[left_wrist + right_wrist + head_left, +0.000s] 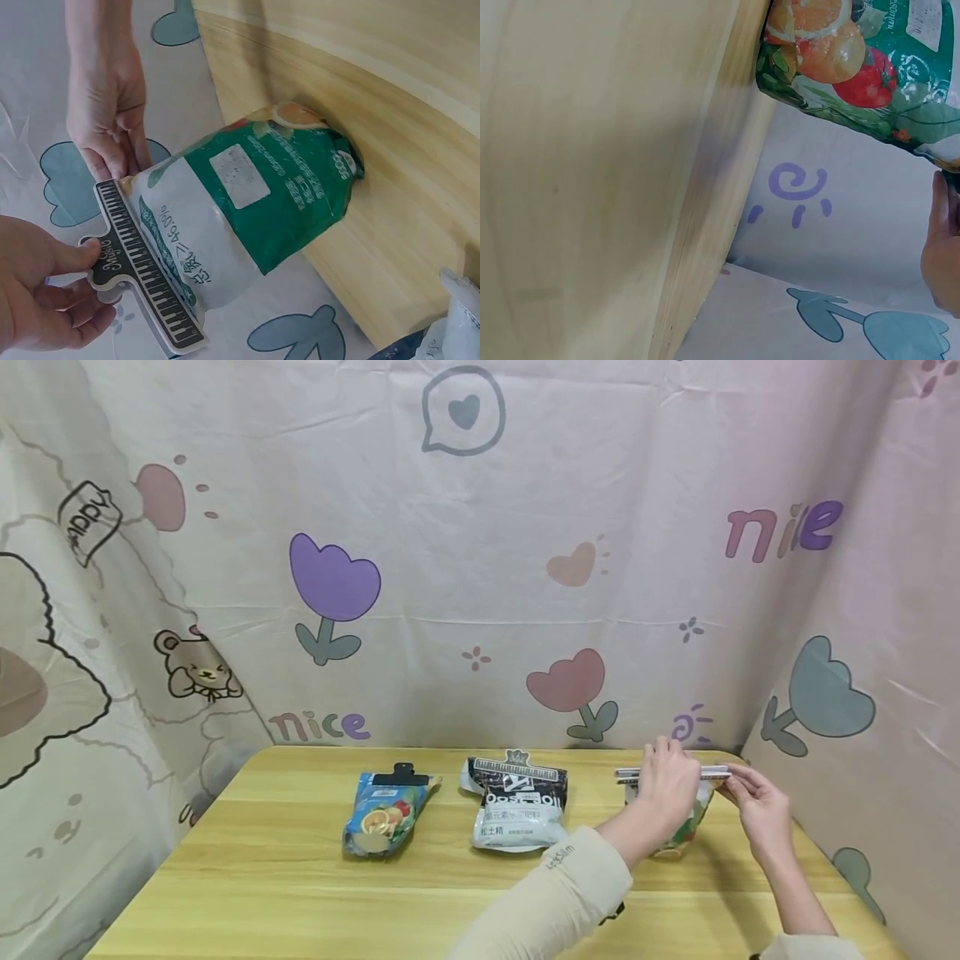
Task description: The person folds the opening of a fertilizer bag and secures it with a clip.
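Note:
A green and white bag with fruit pictures [262, 180] stands at the right of the table, its top edge along a long bag clip [154, 274] with a piano-key pattern. My left hand [663, 789] pinches the clip's handle, thumb on one side and fingers on the other, as the left wrist view shows. At the clip's far end, my right hand [761, 810] pinches the bag's top corner. That hand's fingertips are partly hidden in the left wrist view. Fruit on the bag's other face shows in the right wrist view, with my right hand [941, 262] at the edge.
A blue fruit-printed bag [382, 822] with a black clip [402, 775] lies at the left on the wooden table [300, 902]. Mid-table is a black and white bag [517, 818] with a ruler-patterned clip [517, 766]. A small black object [613, 913] shows partly beneath my left sleeve.

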A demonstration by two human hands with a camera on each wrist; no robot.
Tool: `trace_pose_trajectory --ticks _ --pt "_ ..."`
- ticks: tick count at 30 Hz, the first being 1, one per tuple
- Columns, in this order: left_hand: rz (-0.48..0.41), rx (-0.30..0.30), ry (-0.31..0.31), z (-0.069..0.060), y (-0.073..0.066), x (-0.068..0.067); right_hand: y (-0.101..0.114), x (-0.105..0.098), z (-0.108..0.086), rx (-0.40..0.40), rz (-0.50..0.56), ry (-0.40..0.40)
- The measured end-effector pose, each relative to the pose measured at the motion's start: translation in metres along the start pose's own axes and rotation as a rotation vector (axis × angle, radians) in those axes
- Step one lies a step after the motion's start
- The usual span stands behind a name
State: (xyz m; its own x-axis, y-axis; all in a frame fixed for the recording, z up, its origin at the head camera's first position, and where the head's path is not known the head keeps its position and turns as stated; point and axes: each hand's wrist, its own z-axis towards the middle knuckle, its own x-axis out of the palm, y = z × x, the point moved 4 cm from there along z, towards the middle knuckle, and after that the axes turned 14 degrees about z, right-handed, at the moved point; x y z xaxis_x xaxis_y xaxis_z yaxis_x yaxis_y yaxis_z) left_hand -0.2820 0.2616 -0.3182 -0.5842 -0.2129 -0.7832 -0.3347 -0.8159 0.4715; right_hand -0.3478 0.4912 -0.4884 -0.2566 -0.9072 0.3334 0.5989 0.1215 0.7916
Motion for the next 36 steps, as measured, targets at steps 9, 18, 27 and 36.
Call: trace_pose_trajectory --ticks 9,18,27,36 --pt "-0.026 0.045 0.033 0.005 -0.002 -0.003 0.004 0.0 -0.002 0.001 0.0 0.101" --pt "-0.021 0.111 0.089 0.004 0.002 0.0 0.106 0.092 -0.043 0.039 0.002 0.282" --pt "-0.234 0.057 0.007 -0.005 0.016 0.017 0.083 0.073 -0.034 -0.016 -0.116 0.248" --pt "-0.939 -0.398 0.063 -0.037 0.046 0.072 0.021 0.021 -0.014 0.056 -0.123 0.291"
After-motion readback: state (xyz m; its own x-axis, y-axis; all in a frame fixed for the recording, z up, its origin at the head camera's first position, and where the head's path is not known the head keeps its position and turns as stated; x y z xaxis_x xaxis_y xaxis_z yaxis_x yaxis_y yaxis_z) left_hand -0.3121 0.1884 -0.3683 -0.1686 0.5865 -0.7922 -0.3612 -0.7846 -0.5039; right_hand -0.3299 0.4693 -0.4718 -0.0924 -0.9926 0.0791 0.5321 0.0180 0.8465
